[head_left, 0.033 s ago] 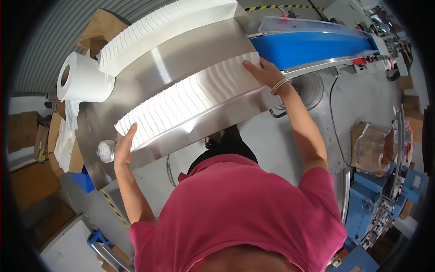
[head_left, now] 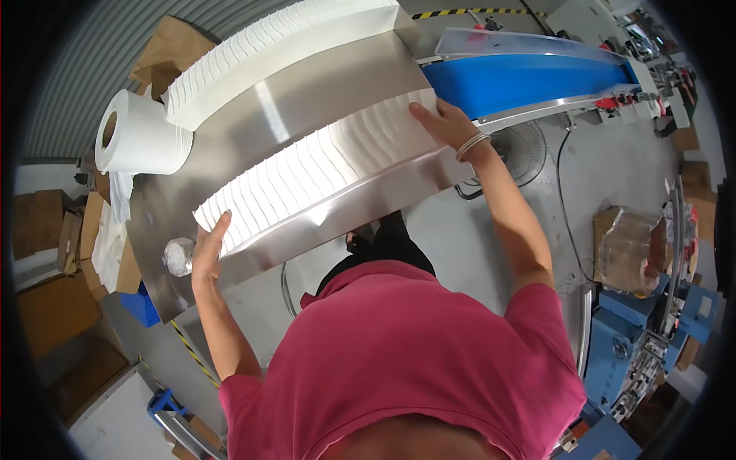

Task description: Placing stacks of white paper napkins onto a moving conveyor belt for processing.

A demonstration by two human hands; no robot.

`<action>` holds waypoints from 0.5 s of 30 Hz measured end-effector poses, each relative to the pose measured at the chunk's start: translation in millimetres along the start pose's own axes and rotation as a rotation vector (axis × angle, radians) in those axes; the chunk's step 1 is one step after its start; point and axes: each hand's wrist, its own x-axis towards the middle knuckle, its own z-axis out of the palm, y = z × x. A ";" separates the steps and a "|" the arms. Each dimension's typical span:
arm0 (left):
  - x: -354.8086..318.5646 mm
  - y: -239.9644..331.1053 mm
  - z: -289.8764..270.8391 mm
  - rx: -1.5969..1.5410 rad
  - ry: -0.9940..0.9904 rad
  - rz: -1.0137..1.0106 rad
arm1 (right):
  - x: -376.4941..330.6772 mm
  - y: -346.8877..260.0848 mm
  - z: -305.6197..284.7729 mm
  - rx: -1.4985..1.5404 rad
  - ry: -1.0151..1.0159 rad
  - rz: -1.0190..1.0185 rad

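Note:
A long row of thin white folded sheets (head_left: 307,172), standing on edge with wavy tops, lies along the near side of a steel table (head_left: 307,84). My left hand (head_left: 208,249) clasps its left end, thumb on top. At the right end, beside the blue belt, my right hand (head_left: 448,126) grips the row with its thumb over the sheets and its other fingers mostly hidden behind. Farther back on the table stands a second row of white sheets (head_left: 268,57), which neither hand touches.
A large white roll (head_left: 149,138) sits at the table's left, near a small clear-wrapped roll (head_left: 179,256). The blue conveyor belt (head_left: 529,83) adjoins the right end. A floor fan (head_left: 521,153) stands below it. Cardboard boxes (head_left: 57,307) are stacked left; blue machinery (head_left: 617,345) is at right.

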 end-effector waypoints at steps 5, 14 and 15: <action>-12.3 -2.9 6.7 -0.017 0.043 -0.011 | -8.8 -22.4 2.8 0.160 -0.056 0.123; -13.6 -4.0 8.1 -0.077 0.083 -0.042 | 31.2 24.9 -2.5 0.380 -0.249 0.190; -14.0 -5.3 7.2 -0.080 0.099 -0.046 | 29.5 15.4 -2.2 0.521 -0.265 0.422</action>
